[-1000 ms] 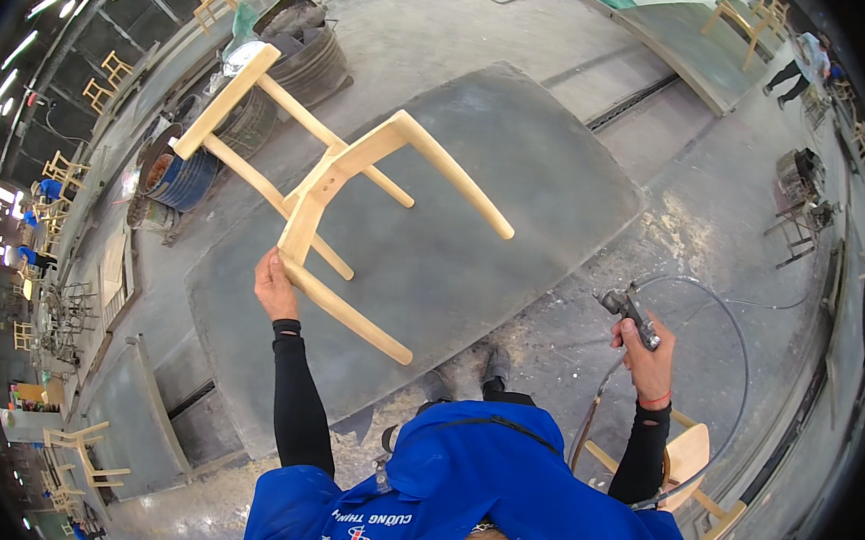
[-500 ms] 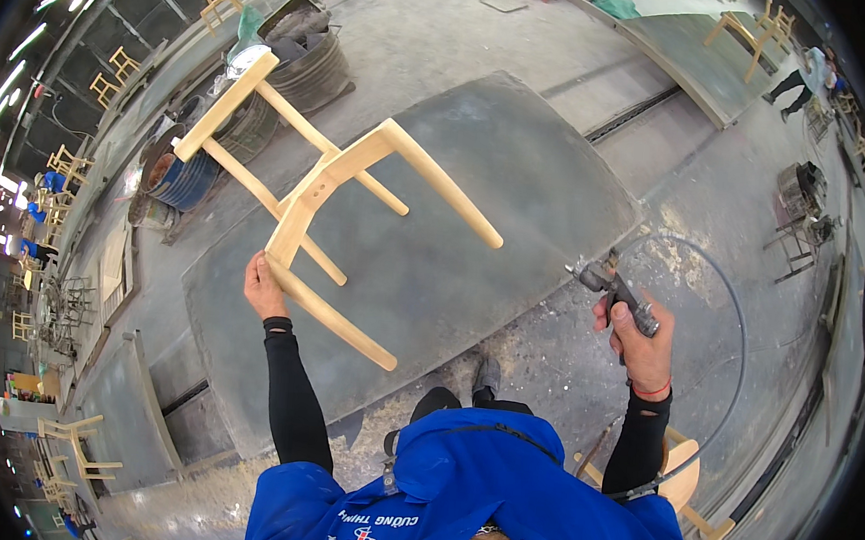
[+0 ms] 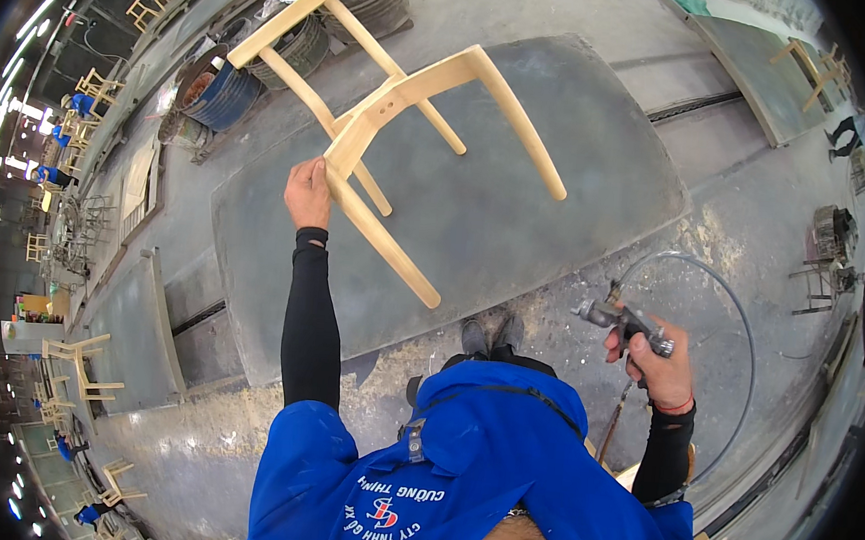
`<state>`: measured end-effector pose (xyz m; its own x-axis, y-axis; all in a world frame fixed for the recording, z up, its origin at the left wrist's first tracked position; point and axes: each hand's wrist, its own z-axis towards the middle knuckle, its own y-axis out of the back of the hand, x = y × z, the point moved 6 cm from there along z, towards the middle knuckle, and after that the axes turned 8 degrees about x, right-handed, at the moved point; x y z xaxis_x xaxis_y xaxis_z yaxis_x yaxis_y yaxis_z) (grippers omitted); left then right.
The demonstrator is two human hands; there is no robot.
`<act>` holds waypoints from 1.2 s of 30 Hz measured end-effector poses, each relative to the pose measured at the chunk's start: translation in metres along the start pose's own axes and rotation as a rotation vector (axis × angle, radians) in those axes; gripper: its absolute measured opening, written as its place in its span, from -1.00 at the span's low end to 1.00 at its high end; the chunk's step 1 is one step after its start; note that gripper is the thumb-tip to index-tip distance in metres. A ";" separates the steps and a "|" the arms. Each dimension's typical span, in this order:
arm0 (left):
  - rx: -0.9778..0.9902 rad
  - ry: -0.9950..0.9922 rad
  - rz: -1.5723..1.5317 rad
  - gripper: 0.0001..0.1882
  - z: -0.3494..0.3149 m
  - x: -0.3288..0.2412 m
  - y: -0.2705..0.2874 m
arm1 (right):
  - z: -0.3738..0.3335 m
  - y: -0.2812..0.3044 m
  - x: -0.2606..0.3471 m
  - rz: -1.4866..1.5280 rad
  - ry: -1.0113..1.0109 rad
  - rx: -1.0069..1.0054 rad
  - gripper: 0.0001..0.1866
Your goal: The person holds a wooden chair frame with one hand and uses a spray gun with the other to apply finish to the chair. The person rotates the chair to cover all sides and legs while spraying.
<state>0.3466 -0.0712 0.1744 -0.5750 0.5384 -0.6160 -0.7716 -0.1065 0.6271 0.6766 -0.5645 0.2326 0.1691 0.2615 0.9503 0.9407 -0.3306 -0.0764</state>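
Observation:
My left hand (image 3: pixel 308 193) grips a pale wooden chair frame (image 3: pixel 405 90) at the corner where a leg meets the seat rail. Tilted, with its legs pointing toward the right and toward me, the frame appears above a large dark grey panel (image 3: pixel 514 246). Whether any part of it rests on the panel, I cannot tell. In my right hand (image 3: pixel 665 365) is a metal spray gun (image 3: pixel 633 324), its nozzle facing left. The fingers wrap round its handle. A thin grey hose (image 3: pixel 747 317) loops out to the right of the gun. Open floor separates the gun from the chair frame.
Beyond the panel at the left stand drums, one of them blue (image 3: pixel 225 105). Further wooden chairs (image 3: pixel 80 361) line the left side. A dark machine on a metal stand (image 3: pixel 829 243) is at the right. People in blue show at the far left.
My view has shifted, so the chair frame and panel appear higher and further right. Both hands keep their holds; the spray gun sits slightly lower in the picture.

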 end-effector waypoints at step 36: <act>0.177 0.318 0.089 -0.68 0.031 -0.032 -0.025 | 0.284 -0.055 -0.036 -0.062 0.285 0.116 -0.55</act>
<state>0.3930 -0.0600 0.1929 -0.7151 0.2437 -0.6552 -0.6717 0.0197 0.7405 0.7026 -0.2985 0.1167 0.0364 0.0075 0.9993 0.9767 -0.2121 -0.0340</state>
